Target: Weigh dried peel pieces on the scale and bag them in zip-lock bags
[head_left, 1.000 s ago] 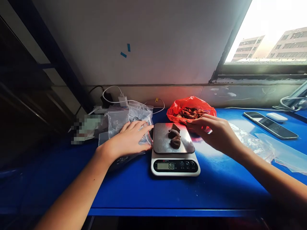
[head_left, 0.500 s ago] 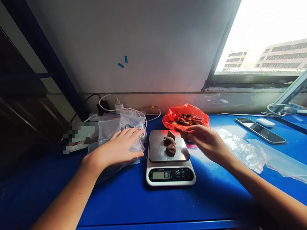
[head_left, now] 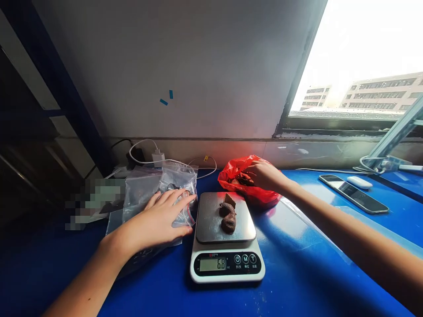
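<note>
My left hand (head_left: 167,215) lies with spread fingers on clear zip bags (head_left: 140,187), just left of a kitchen scale (head_left: 228,259). On its steel plate (head_left: 205,220) rest a curled, rough dark-brown dried piece (head_left: 228,220) and a flatter brown piece (head_left: 230,200). The display (head_left: 213,264) reads 6.8. My right hand (head_left: 264,176) reaches into a red plastic bag (head_left: 264,197) behind the scale, among brown dried pieces (head_left: 243,178). Its fingertips are hidden there, so their grip does not show.
At the right lie a phone (head_left: 353,193) and a small white case (head_left: 359,182). Clear plastic lies under my right forearm. A white charger (head_left: 158,157) with a looping cable stands by the wall. A metal stand (head_left: 396,136) slants at the far right.
My right hand has moved from beside the scale, where it held a flat brown piece, back into the red bag. My left hand stays on the zip bags. The view has tilted up slightly.
</note>
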